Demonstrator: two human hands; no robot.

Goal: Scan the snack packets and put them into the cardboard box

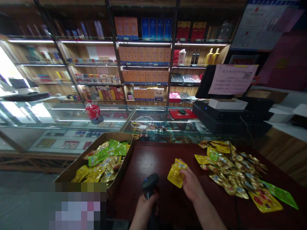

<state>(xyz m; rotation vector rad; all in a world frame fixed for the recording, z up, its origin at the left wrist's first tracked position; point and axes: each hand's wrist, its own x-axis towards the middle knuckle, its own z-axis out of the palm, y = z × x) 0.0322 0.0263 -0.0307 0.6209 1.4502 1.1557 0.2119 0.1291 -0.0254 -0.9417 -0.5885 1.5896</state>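
Note:
My left hand (145, 207) is wrapped round the handle of a black barcode scanner (150, 182), its head tilted up over the dark red-brown tabletop (148, 156). In my right hand (192, 182) is a small yellow snack packet (177, 173), pinched at its right edge by thumb and fingers. The packet is just right of the scanner head, apart from it. To the right of my right hand lies a loose pile of gold and yellow snack packets (230, 166), with a green packet (281, 193) at its near edge. A cardboard box (128, 150) of similar packets stands left of the scanner.
Behind the tabletop runs a glass display counter (115, 111) bearing a red jug (93, 111), a white cable (144, 123) and a mouse (182, 111) on a red mat. A monitor (203, 81) stands back right. Stocked shelves line the wall. The lower left is pixelated.

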